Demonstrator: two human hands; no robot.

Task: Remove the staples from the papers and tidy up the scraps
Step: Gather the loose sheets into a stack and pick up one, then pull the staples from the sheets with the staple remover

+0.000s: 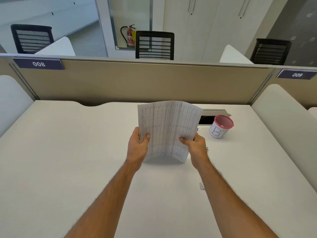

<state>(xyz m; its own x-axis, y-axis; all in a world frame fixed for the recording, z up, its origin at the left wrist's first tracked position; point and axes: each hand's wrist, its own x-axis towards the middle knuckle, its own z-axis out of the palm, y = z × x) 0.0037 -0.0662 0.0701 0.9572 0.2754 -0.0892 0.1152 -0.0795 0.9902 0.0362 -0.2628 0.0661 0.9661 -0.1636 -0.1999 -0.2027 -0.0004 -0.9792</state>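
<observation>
A stack of lined, handwritten papers (167, 127) is held upright above the middle of the white desk (77, 160), slightly bowed. My left hand (138, 146) grips its lower left edge with the thumb on the front. Gripping the lower right edge is my right hand (195, 148); a small dark object peeks out behind it, too hidden to identify. A small scrap (202, 186) lies on the desk beside my right forearm. No staple can be made out on the papers.
A small white cup with a red rim (221, 127), hand-labelled with letters, stands to the right of the papers. Behind it is an open cable hatch (208, 117). A beige partition (137, 83) closes the desk's far edge; white side dividers flank it.
</observation>
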